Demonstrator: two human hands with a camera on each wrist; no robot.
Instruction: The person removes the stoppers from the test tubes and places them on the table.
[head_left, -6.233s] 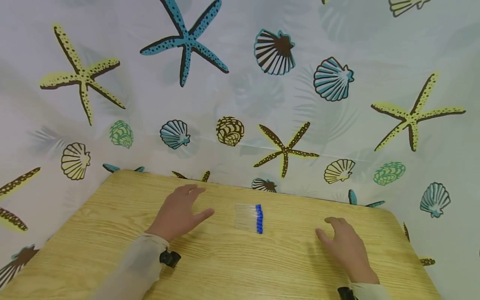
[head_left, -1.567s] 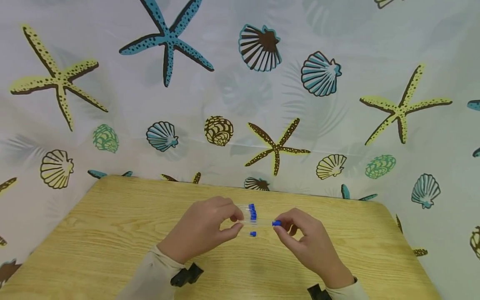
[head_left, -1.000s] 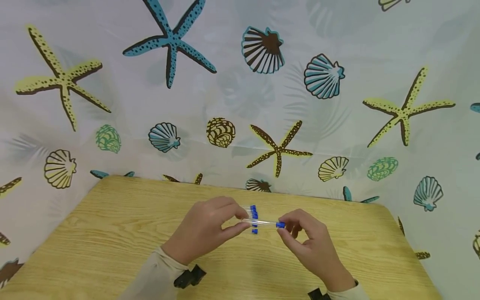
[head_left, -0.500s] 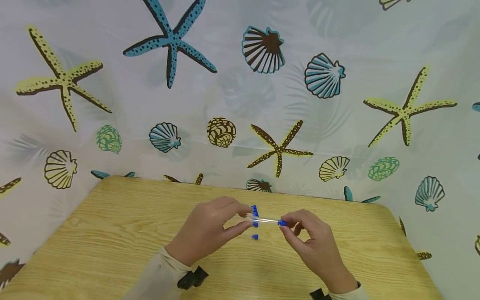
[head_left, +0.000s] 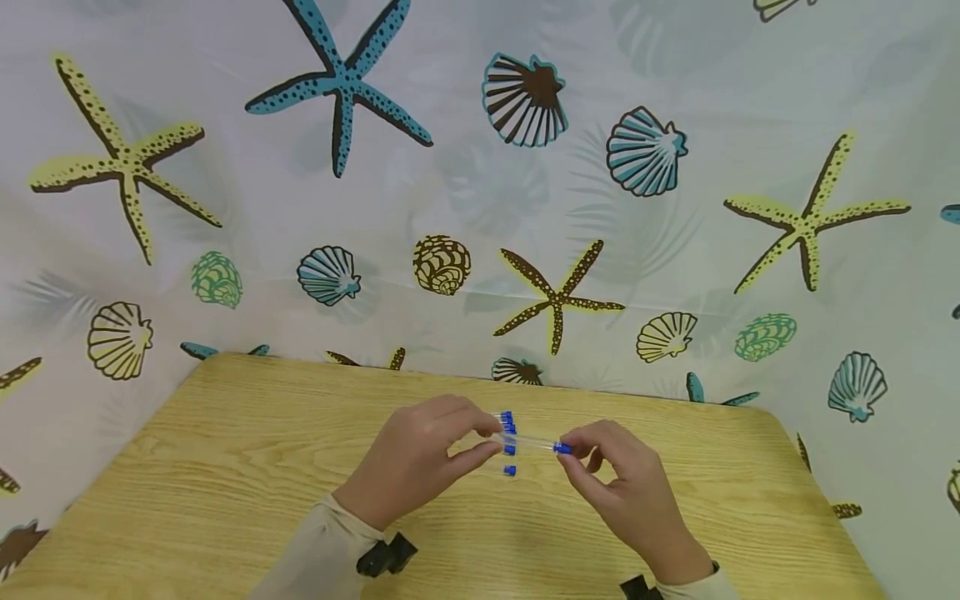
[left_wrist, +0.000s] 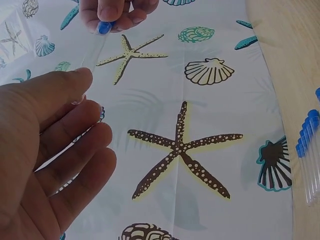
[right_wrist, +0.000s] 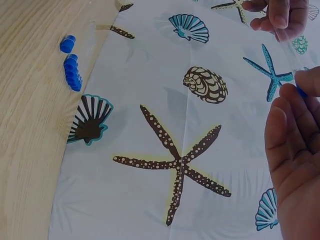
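Observation:
A clear test tube [head_left: 531, 442] with a blue cap [head_left: 562, 447] is held up nearly level above the table between my hands. The thumb and index finger of my left hand [head_left: 420, 458] pinch its plain end, the other fingers loosely curved. At the opposite end, my right hand [head_left: 626, 479] pinches the cap between thumb and fingertips, hiding part of it. The left wrist view shows the tube [left_wrist: 95, 50] running from one hand to the other. Behind it, more blue-capped tubes [left_wrist: 312, 165] lie side by side in a row, their clear bodies partly covered by my left hand in the head view.
One capped tube [head_left: 509, 471] lies a little nearer to me, slightly apart from the row. The wood-grain table [head_left: 247, 433] ends at a hanging cloth [head_left: 450, 192] printed with starfish and shells, which surrounds the back and sides.
Earliest, both hands hovered apart with fingers loose, and all tubes lay in the row. One tube has since been lifted, pinched at both ends. Over the last second it has shifted only slightly.

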